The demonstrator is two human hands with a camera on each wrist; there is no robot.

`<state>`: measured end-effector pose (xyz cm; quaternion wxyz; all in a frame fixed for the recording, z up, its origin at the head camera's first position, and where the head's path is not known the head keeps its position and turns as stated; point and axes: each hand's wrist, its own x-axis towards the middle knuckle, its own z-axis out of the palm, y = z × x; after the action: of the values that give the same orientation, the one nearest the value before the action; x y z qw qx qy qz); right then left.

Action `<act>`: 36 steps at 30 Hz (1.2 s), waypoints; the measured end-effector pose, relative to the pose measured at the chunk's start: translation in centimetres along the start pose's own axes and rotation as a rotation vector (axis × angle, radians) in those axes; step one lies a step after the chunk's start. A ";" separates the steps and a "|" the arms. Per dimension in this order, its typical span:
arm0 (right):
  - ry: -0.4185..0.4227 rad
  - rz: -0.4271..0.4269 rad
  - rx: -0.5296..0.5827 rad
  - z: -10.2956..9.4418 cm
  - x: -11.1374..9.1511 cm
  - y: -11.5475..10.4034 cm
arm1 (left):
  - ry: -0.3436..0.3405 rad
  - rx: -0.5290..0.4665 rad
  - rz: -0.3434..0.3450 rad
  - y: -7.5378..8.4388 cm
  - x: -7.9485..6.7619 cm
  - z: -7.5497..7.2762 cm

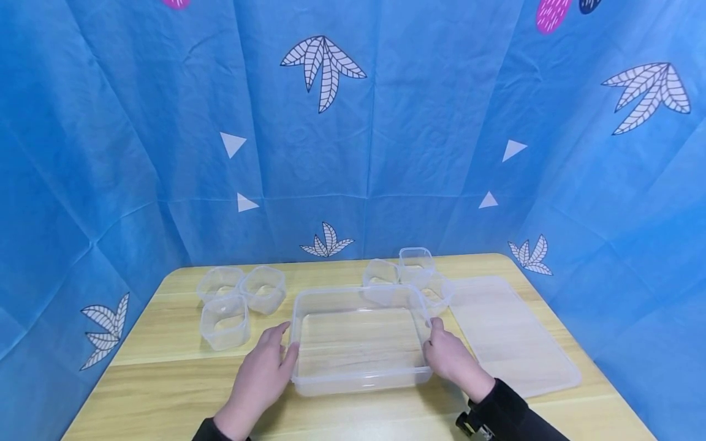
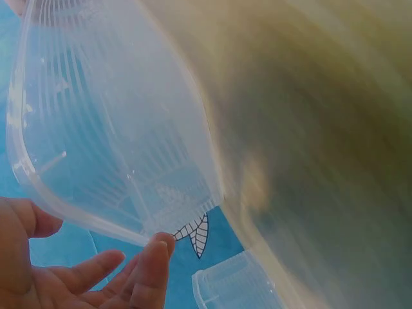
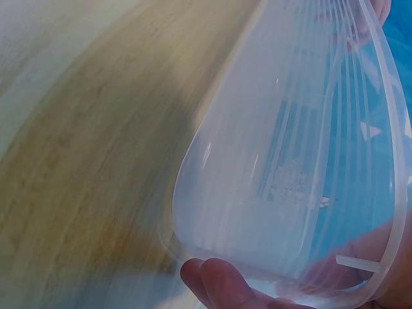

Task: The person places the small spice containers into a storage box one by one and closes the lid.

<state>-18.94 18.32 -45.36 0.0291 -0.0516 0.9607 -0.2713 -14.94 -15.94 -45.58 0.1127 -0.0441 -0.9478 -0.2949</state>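
Note:
A large clear plastic container [image 1: 361, 383], rectangular and without a lid on it, stands near the middle of the table. At its left side is my left hand [image 1: 261, 373], its fingers fairly straight and the thumb near the rim. The left wrist view shows a fingertip of that hand touching the wall. My right hand [image 1: 449, 355] grips the right side; in the right wrist view its fingers [image 3: 222, 283] lie outside the wall, and part of the hand shows through the plastic.
Three small clear cups [image 1: 225, 321] cluster at the back left. Three more small cups [image 1: 380, 272] stand behind the container's right end. A flat translucent lid [image 1: 513, 337] lies on the wooden table [image 1: 165, 392] at right. A blue patterned curtain [image 1: 353, 153] surrounds the back and sides.

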 end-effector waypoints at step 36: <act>-0.017 0.013 0.032 0.1 -0.1 0.0 | 0.243 0.112 0.130 -5.1 1.0 -2.9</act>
<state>-18.80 18.28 -45.41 0.0396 -0.0473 0.9562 -0.2861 -16.15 -21.74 -45.82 0.2478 -0.0630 -0.9374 -0.2366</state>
